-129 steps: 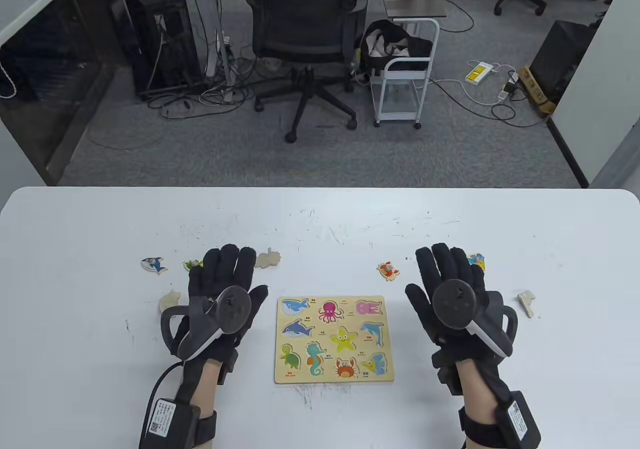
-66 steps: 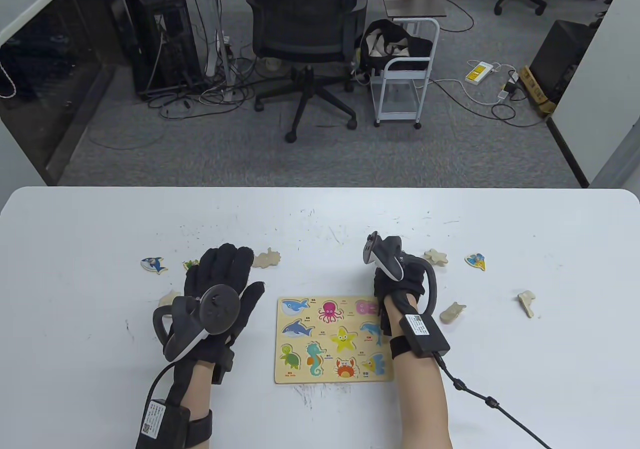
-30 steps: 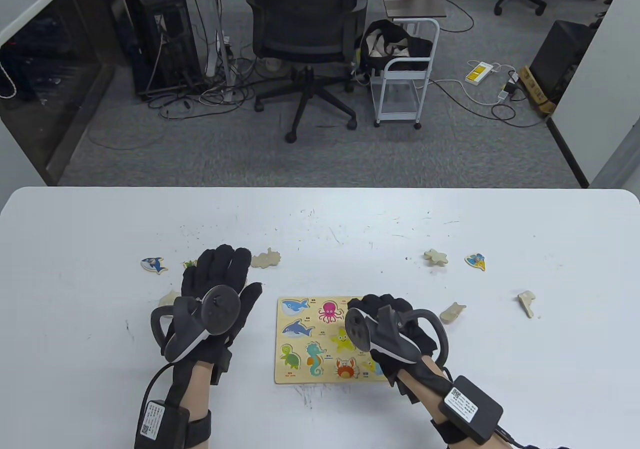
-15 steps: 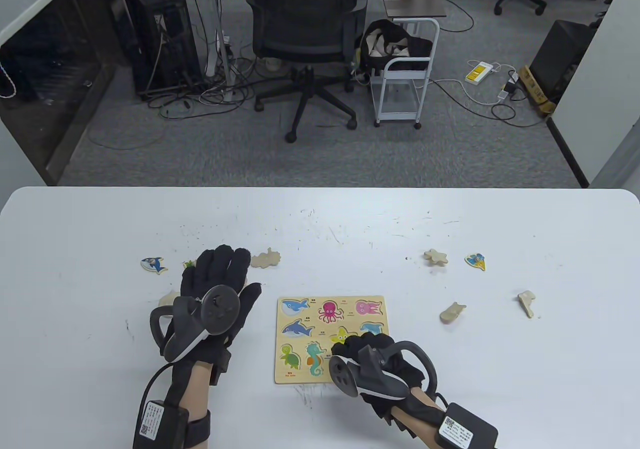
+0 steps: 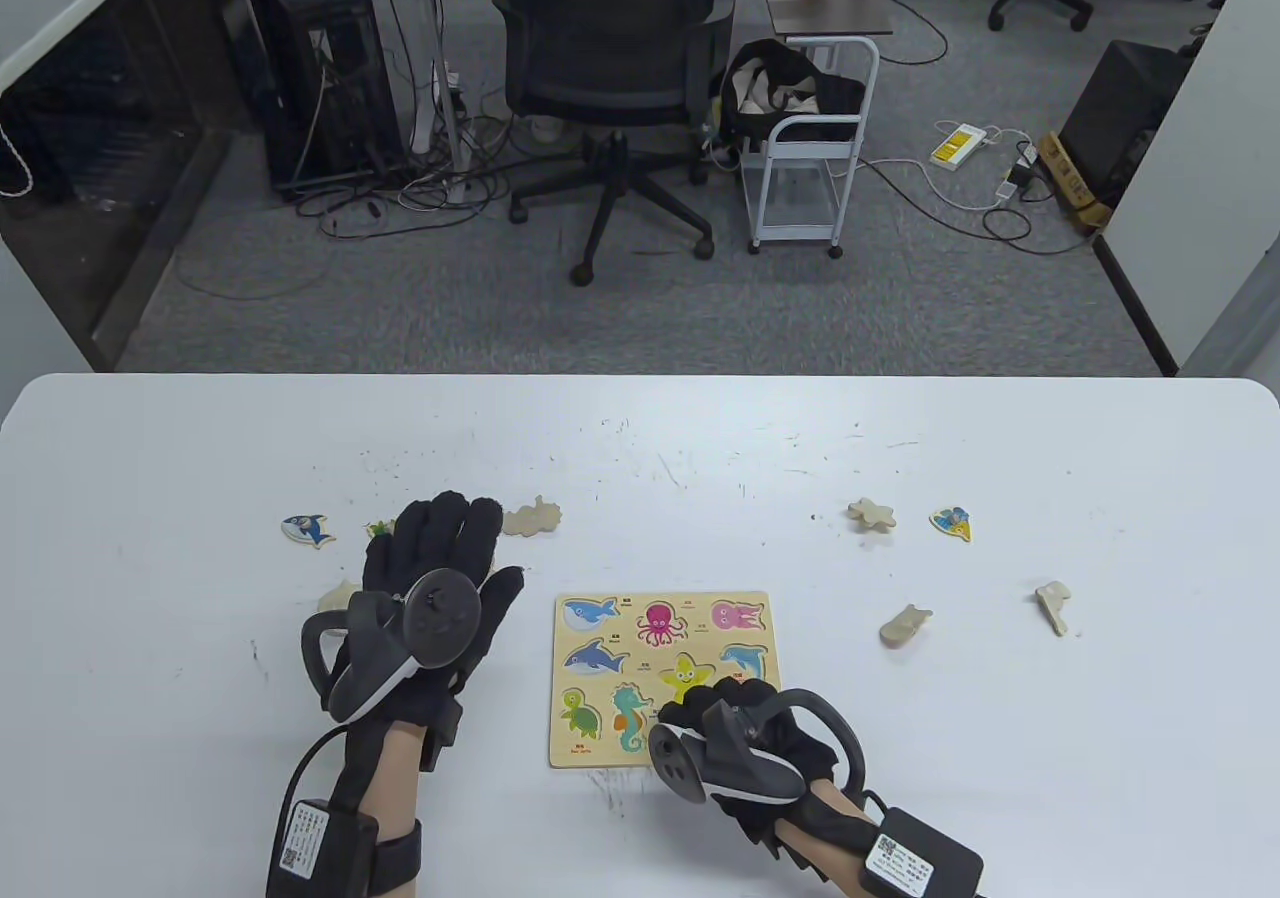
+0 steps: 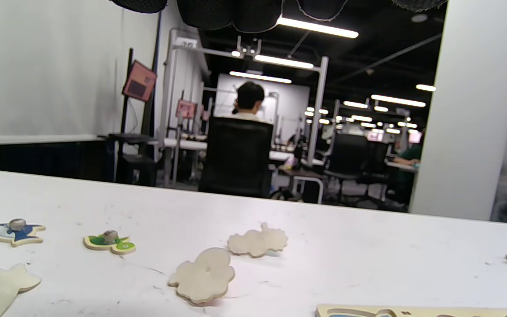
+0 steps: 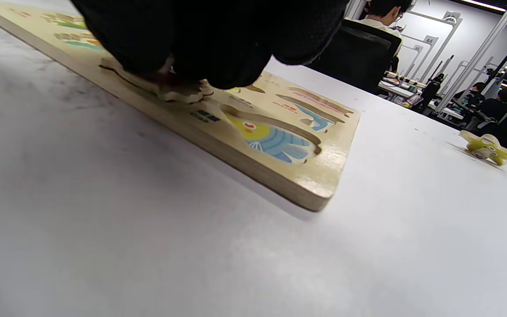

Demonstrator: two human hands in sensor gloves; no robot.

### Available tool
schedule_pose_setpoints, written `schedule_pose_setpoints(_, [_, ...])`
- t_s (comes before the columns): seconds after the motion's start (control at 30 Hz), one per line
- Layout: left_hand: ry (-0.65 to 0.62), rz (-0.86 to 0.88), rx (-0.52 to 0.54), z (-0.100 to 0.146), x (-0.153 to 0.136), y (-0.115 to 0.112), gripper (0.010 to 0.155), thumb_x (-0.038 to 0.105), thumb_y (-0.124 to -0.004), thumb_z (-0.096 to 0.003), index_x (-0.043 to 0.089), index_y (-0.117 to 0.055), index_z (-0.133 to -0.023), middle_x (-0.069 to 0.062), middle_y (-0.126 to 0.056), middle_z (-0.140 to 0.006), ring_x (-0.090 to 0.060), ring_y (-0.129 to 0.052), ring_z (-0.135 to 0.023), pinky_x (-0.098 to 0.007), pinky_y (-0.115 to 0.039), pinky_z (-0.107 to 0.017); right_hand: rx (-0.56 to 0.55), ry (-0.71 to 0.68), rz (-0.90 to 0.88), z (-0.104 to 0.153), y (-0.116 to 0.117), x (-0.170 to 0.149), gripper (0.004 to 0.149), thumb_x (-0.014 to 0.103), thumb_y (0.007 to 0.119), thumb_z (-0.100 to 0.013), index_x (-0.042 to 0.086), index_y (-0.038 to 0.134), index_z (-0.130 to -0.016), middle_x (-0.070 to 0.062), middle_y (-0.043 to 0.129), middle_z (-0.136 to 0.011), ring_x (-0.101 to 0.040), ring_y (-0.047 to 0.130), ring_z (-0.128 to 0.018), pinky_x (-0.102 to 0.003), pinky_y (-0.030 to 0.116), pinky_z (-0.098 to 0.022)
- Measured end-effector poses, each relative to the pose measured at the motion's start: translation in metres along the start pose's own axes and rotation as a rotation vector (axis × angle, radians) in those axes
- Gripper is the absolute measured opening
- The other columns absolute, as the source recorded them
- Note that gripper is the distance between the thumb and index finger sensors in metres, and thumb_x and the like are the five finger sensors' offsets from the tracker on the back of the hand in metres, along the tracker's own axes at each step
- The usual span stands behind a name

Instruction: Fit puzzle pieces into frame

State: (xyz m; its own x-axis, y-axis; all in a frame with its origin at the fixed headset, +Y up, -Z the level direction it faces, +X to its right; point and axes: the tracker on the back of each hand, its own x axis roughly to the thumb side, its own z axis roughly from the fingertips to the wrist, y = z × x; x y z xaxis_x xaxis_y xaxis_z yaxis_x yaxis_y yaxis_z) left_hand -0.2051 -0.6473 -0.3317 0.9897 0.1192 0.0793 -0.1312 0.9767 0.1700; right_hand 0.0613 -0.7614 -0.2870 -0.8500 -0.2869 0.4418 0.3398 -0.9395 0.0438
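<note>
The wooden puzzle frame lies at the table's middle front, with printed sea animals in its slots. My right hand is curled over the frame's bottom middle, covering the crab slot. In the right wrist view my fingers press a crab piece down on the frame, just left of the fish slot. Whether the piece sits level in its slot is hidden. My left hand rests flat and open on the table left of the frame, holding nothing.
Loose pieces lie around: a shark, a green turtle and two face-down pieces near my left hand. On the right are a starfish, a fish and two face-down pieces.
My right hand took the crab piece from above the frame's top right corner, carried it down to the frame's bottom middle, and now presses it there. My left hand has stayed put.
</note>
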Motion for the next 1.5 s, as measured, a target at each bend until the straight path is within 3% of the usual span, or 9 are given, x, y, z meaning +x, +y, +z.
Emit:
schedule_pose_setpoints(0.5, [-0.002, -0.007, -0.011, -0.001, 0.001, 0.0, 0.072, 0.069, -0.056, -0.0523, 0.043, -0.043, -0.118, -0.001, -0.05, -0.13, -0.032, -0.051, -0.119, -0.06, -0.05, -0.085, -0.007, 0.002, 0.003, 0.0, 0.002, 0.001, 0.044, 0.044, 0.086, -0.043, 0.04, 0.077, -0.086, 0.013, 0.088, -0.085, -0.013, 0.094, -0.07, -0.04, 0.078, -0.061])
schedule_pose_setpoints(0.73, [-0.002, -0.008, -0.017, -0.001, 0.002, -0.001, 0.072, 0.069, -0.056, -0.0523, 0.042, -0.043, -0.118, -0.001, -0.05, -0.13, -0.033, -0.051, -0.119, -0.06, -0.05, -0.085, -0.008, 0.021, 0.002, 0.005, -0.006, -0.008, 0.051, 0.049, 0.082, -0.043, 0.041, 0.071, -0.092, 0.012, 0.085, -0.092, -0.015, 0.092, -0.076, -0.041, 0.076, -0.063])
schedule_pose_setpoints(0.93, [0.003, -0.011, -0.023, -0.001, 0.001, -0.001, 0.072, 0.069, -0.056, -0.0523, 0.042, -0.043, -0.118, -0.001, -0.051, -0.13, -0.033, -0.051, -0.119, -0.06, -0.05, -0.085, -0.026, 0.214, -0.105, 0.008, -0.022, -0.064, 0.058, 0.05, 0.082, -0.043, 0.042, 0.064, -0.098, 0.01, 0.074, -0.104, -0.021, 0.081, -0.094, -0.048, 0.064, -0.074])
schedule_pose_setpoints(1.13, [0.005, -0.01, -0.022, -0.001, 0.001, -0.001, 0.072, 0.069, -0.056, -0.0523, 0.042, -0.043, -0.118, -0.001, -0.051, -0.13, -0.033, -0.051, -0.119, -0.06, -0.05, -0.085, 0.018, 0.409, -0.2, 0.009, -0.018, -0.132, 0.062, 0.049, 0.081, -0.044, 0.043, 0.058, -0.101, 0.009, 0.062, -0.112, -0.026, 0.065, -0.106, -0.052, 0.05, -0.081])
schedule_pose_setpoints(1.3, [0.006, -0.009, -0.028, -0.001, 0.0, -0.002, 0.072, 0.069, -0.056, -0.0523, 0.043, -0.043, -0.118, -0.001, -0.051, -0.13, -0.033, -0.051, -0.119, -0.06, -0.05, -0.085, 0.118, 0.567, -0.247, 0.009, 0.002, -0.182, 0.068, 0.051, 0.081, -0.043, 0.044, 0.051, -0.103, 0.009, 0.051, -0.117, -0.027, 0.055, -0.111, -0.054, 0.044, -0.083])
schedule_pose_setpoints(1.5, [0.009, -0.008, -0.033, -0.002, 0.0, -0.002, 0.072, 0.069, -0.056, -0.0523, 0.042, -0.043, -0.118, -0.001, -0.051, -0.13, -0.033, -0.051, -0.119, -0.06, -0.05, -0.085, 0.276, 0.572, -0.445, 0.005, 0.039, -0.212, 0.072, 0.05, 0.082, -0.043, 0.045, 0.046, -0.104, 0.011, 0.042, -0.119, -0.026, 0.043, -0.115, -0.054, 0.036, -0.085])
